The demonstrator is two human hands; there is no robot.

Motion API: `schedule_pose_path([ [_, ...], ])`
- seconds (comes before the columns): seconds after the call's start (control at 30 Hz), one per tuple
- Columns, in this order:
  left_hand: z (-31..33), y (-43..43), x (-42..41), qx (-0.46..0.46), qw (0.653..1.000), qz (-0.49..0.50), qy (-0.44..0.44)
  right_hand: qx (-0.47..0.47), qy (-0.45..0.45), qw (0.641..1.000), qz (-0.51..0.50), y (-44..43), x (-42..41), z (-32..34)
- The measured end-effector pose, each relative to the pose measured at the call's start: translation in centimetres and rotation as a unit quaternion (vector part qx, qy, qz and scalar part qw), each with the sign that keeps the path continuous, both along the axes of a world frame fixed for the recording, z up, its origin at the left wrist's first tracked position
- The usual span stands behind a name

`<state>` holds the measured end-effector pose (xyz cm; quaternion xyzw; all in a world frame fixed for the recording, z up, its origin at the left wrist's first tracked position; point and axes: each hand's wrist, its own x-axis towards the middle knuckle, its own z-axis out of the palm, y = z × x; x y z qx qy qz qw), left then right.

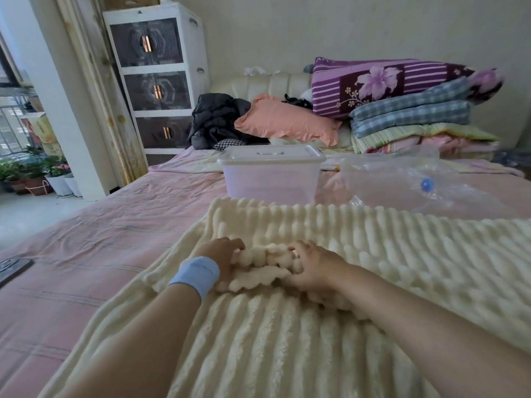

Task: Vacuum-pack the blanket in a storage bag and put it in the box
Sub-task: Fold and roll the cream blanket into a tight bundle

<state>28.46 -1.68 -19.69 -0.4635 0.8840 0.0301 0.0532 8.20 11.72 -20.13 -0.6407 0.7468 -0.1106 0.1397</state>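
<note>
- Head view – a cream ribbed plush blanket (287, 334) lies spread over the near right part of a pink-sheeted bed (100, 239), running from the bottom edge out to the right edge.
- The left hand (222, 255), with a light blue wristband (196, 274) on its wrist, has its fingers curled over a bunched fold of the blanket near the middle of the view.
- The right hand (311, 268) grips the same fold from the right, fingers curled into the plush; the two hands sit just beside each other with the raised fold between them.
- Beyond the blanket's far edge stands a translucent plastic storage box (271, 179) with its white lid on – close to the blanket, though whether they touch I cannot tell.
- To the right of the box lies a clear plastic storage bag (396, 179), crumpled and loose on the sheet, with a round blue valve (427, 184) on it.
- At the far end of the bed: a peach pillow (287, 120), a dark padded jacket (215, 119) to its left, and to the right a purple floral quilt (373, 84) resting on a stack of folded checked and striped bedding (411, 119).
- A white drawer cabinet with dark fronts (158, 79) stands at the far left beside a curtain, and potted plants (43, 173) sit on the floor further left.
- A flat dark object (11, 270) lies on the sheet at the left edge; too cut off to identify.
</note>
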Motion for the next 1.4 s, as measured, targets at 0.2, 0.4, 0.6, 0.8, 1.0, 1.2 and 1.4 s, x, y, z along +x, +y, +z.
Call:
schedule_pose_path([
  [0.2, 3.5, -1.1, 1.8, -0.052, 0.986, 0.038, 0.157, -0.052, 0.112, 0.992, 0.021, -1.4, 1.0, 1.2],
  [0.4, 5.1, -1.6, 4.4, 0.287, 0.920, 0.161, -0.213, 0.197, -0.097, 0.974, 0.052, -4.5, 2.5, 1.2],
  [0.6, 5.5, -6.3, 1.1, 0.029, 0.984, 0.159, -0.072, -0.048, -0.103, 0.993, -0.012, -9.6, -0.6, 2.6],
  [0.8, 4.5, -14.1, -4.7, -0.051, 0.983, 0.162, 0.070, -0.122, 0.039, 0.991, -0.040, -16.4, -4.3, 2.9],
  [1.0, 1.5, -21.2, -8.2, 0.007, 0.970, 0.236, 0.064, -0.099, 0.081, 0.990, -0.054, -23.5, -6.9, 0.9],
  [1.2, 0.0, -26.4, -8.0, 0.010, 0.975, 0.213, 0.060, 0.065, 0.168, 0.982, -0.059, -26.6, -8.6, -0.5],
  [1.4, 3.6, -29.9, -8.3, -0.042, 0.822, 0.281, 0.494, -0.225, 0.081, 0.960, -0.148, -29.6, -8.4, 1.7],
])
